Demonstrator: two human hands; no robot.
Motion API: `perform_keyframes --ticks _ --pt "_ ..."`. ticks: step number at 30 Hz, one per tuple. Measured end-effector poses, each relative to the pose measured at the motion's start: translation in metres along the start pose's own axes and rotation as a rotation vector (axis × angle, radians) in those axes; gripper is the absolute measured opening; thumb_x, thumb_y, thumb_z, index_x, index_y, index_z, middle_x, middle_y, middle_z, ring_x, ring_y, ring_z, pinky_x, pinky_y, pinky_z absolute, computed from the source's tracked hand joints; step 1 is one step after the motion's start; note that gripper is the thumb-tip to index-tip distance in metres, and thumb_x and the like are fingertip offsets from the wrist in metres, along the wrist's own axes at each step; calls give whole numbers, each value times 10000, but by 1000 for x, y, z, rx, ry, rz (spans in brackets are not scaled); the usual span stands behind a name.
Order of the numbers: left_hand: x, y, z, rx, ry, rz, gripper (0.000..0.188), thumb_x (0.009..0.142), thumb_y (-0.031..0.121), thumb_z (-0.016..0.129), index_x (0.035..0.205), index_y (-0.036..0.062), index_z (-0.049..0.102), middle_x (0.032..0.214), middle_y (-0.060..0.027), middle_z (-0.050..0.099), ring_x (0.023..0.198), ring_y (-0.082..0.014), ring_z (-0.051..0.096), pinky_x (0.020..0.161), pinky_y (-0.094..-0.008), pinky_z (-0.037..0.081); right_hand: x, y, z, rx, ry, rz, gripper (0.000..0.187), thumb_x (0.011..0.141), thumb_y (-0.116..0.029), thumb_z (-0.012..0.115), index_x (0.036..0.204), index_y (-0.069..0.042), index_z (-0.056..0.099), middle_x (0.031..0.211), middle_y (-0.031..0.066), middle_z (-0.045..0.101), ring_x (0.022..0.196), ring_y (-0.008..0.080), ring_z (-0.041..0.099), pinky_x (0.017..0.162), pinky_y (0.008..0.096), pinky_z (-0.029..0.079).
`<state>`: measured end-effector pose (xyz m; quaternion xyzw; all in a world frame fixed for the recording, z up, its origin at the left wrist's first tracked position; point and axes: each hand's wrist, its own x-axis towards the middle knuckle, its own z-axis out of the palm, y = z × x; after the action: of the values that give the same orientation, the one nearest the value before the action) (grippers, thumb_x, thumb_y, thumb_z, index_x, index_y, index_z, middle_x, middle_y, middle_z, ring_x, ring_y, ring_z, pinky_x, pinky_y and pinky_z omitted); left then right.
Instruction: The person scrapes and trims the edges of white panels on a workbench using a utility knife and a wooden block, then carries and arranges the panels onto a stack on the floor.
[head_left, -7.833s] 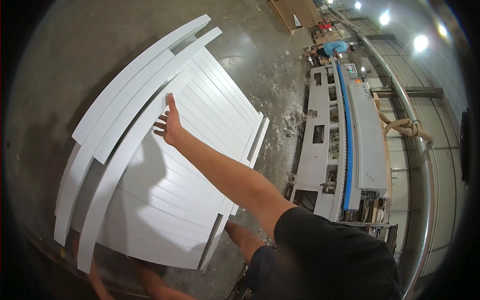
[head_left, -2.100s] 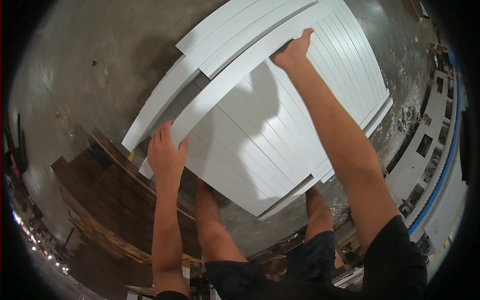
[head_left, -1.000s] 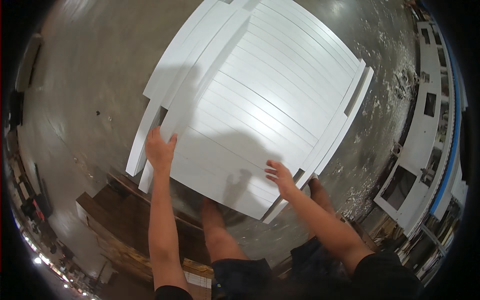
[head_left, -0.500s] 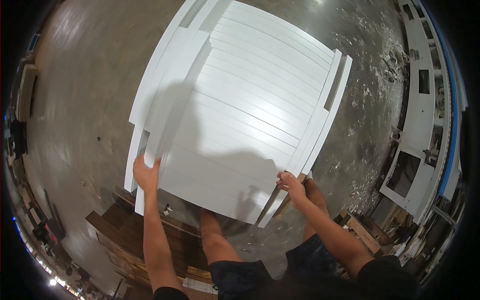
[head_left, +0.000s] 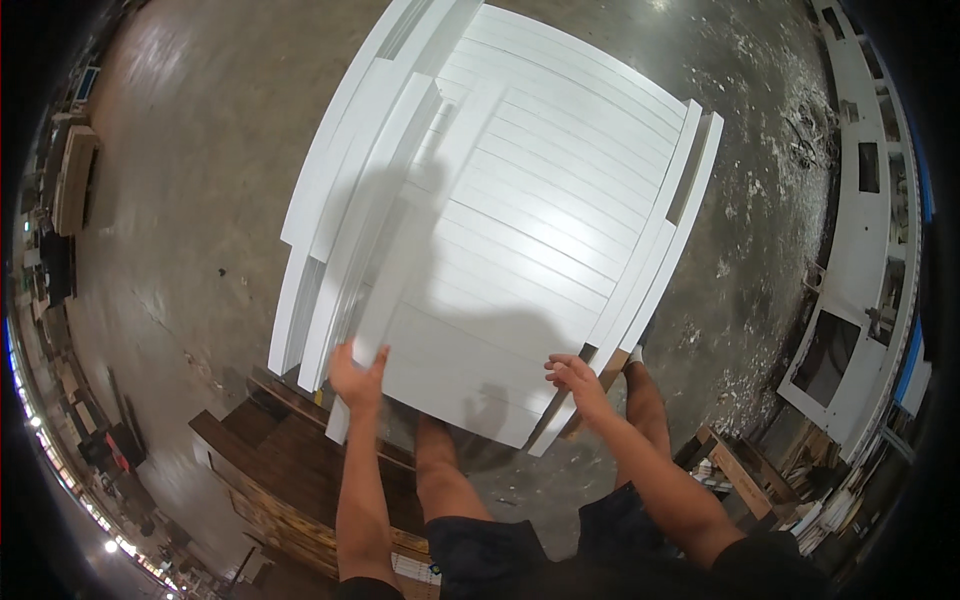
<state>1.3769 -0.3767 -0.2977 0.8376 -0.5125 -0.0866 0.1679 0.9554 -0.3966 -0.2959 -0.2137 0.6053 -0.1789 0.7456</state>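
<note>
A white board [head_left: 441, 190] lies lengthwise over a wide white panel with parallel grooves [head_left: 560, 180]. My left hand [head_left: 357, 374] is closed round the near end of this board, thumb on the right side. My right hand [head_left: 577, 376] hovers by the panel's near right part, fingers loosely bent and apart, with nothing seen in them. More white boards [head_left: 375, 150] are stacked along the panel's left side. Along its right side run white rails [head_left: 642, 270] with gaps between them.
Dark brown planks [head_left: 270, 445] lie at the lower left, close to my legs. A white framework with rectangular openings [head_left: 850, 300] stands on the right. Wood offcuts [head_left: 740, 475] are heaped at the lower right. White debris [head_left: 765, 200] litters the concrete floor [head_left: 190, 200].
My left hand has moved right, carrying the near end of the white board off the left stack and over the grooved panel. My right hand has barely shifted. The view has turned slightly.
</note>
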Motion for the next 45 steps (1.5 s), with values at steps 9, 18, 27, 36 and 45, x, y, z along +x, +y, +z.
perform_keyframes --ticks 9,18,27,36,45 --pt "85 -48 7 113 33 17 520 711 261 947 1132 39 735 1029 -145 696 1038 -389 643 956 -510 472 2 42 -37 33 99 64 440 1089 -329 624 1384 -2 607 1229 75 705 1044 162 669 951 315 525" --pt "93 -69 20 36 21 -33 518 705 228 952 1132 32 734 1059 -167 719 1052 -405 653 945 -514 499 -2 47 -20 17 61 91 432 1089 -330 625 1381 -13 610 1226 72 708 1056 162 671 961 316 518" --pt "97 -62 19 67 59 -131 592 734 312 950 1191 26 706 1156 -183 719 1138 -398 643 997 -492 509 1 38 -18 -25 36 110 465 1082 -373 633 1391 -26 606 1232 71 707 1072 167 671 970 324 518" --pt "96 -62 16 110 43 -167 611 765 365 927 1236 63 683 1148 -157 730 1139 -392 661 960 -496 539 -1 33 -12 -78 36 124 456 1087 -375 623 1394 -38 614 1242 76 709 1077 170 673 974 331 518" --pt "102 -62 14 71 -8 -217 680 759 485 913 1246 57 710 1176 -176 750 1124 -401 700 959 -487 556 -1 35 -17 -73 41 116 430 1086 -356 618 1381 -43 626 1228 71 716 1063 171 678 978 334 516"
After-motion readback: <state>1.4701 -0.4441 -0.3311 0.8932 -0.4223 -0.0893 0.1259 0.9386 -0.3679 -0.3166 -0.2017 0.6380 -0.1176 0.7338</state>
